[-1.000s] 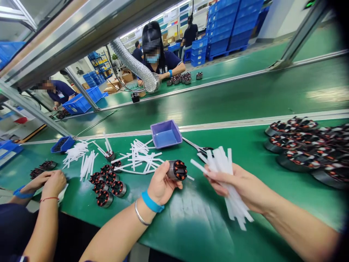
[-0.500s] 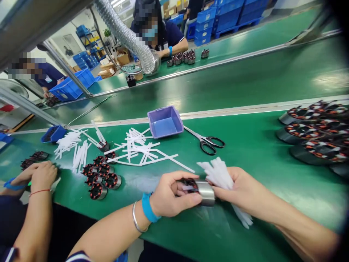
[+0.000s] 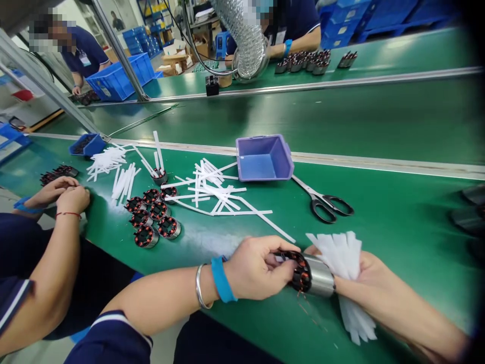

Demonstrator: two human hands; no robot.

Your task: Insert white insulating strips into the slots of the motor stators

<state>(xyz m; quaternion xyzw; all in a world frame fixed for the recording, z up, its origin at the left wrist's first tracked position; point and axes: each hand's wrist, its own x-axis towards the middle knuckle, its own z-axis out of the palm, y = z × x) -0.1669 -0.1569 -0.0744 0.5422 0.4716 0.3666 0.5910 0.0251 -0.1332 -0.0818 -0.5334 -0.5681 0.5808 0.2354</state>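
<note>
Between my hands a motor stator (image 3: 320, 275) lies on its side in the air, a smooth silver ring with black and copper-coloured windings facing left. My left hand (image 3: 259, 268) is closed at the winding end, its fingertips pinching at the opening; a pale bit shows there, partly hidden. My right hand (image 3: 371, 278) is closed round a bundle of flat white strips (image 3: 341, 250) and meets the stator's plain end; some of its fingers are hidden. Loose thin wires dangle under the stator. Several similar stators (image 3: 168, 227) stand to the left on the green table.
Loose white strips (image 3: 215, 187) lie scattered beyond my left hand. A purple bin (image 3: 265, 167) and black-handled scissors (image 3: 322, 202) are behind the stator. More dark stators (image 3: 470, 217) blur at right. A co-worker's hands (image 3: 71, 197) are at left; a foil duct (image 3: 250, 50) hangs above.
My view has shifted, so the table's things sit differently in it. The stator is turned so more windings show, and loose wires now hang below it. Both hands stay on it.
</note>
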